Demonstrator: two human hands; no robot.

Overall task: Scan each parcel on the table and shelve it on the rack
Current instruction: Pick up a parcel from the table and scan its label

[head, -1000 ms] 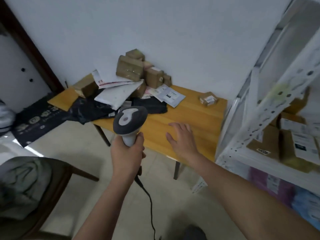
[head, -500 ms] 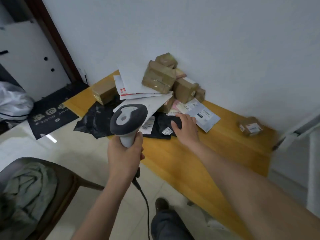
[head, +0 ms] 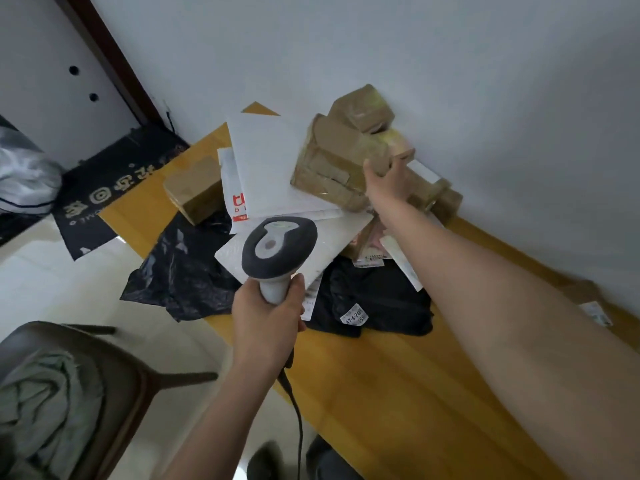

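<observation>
The left hand (head: 266,323) grips the scanner (head: 277,252) upright, head aimed away toward the pile. Beyond it, the right hand (head: 386,181) clasps a brown box (head: 332,168), long axis running left-right.

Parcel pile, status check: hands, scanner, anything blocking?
Left hand grips scanner. Right hand grasps brown box atop the pile. White mailers lie loose beneath it.

The right hand's fingers (head: 375,167) vanish behind a cardboard box (head: 332,168); the far-right parcel (head: 588,299) is blurred.
</observation>
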